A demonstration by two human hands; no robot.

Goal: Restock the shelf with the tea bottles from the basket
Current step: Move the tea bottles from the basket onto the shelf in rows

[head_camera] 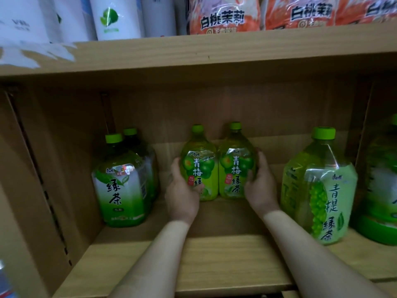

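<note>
Two yellow-green plum tea bottles with green caps stand upright, side by side and touching, deep in the middle of the wooden shelf (225,261). My left hand (182,190) wraps the left bottle (198,166) from its left side. The right bottle (236,164) is gripped from its right side by my right hand (261,186). Both bottles rest on the shelf board. The basket is not in view.
Two green tea bottles (121,181) stand one behind the other at the left. A grape green tea bottle (320,186) stands at the right, with another green bottle (382,190) past the divider. White bottles (116,18) and orange packs (223,16) fill the shelf above.
</note>
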